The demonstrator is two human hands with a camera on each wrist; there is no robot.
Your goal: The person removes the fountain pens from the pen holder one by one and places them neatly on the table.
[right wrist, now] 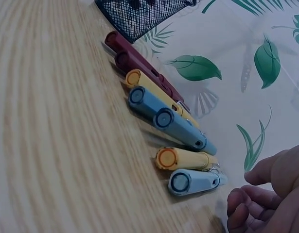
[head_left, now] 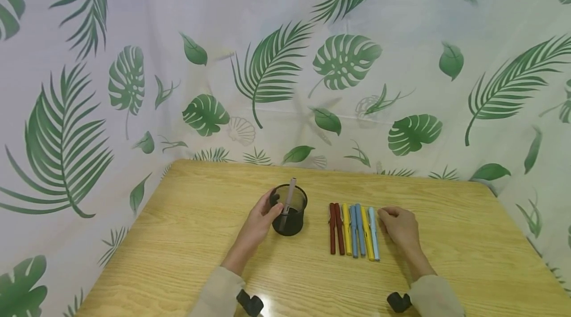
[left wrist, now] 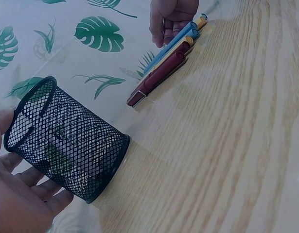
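Observation:
My left hand (head_left: 257, 221) grips a black mesh pen holder (head_left: 292, 230), thumb at the rim and fingers round its far side. A greyish pen (head_left: 291, 190) leans inside it, its end sticking out above the rim. To the right, several pens lie side by side: two dark red pens (head_left: 332, 230), a yellow pen (head_left: 347, 230), two blue pens (head_left: 360, 233), another yellow pen (right wrist: 181, 158) and a light blue pen (right wrist: 195, 182) at the right end. Just beside that last pen is my right hand (head_left: 403, 228), its fingers loosely curled and holding nothing.
The pens and holder are on a wood-grain table (head_left: 187, 237). A white cloth (head_left: 285, 84) printed with green leaves hangs behind it and along both sides. Each sleeve carries a small black device (head_left: 398, 302) at the wrist.

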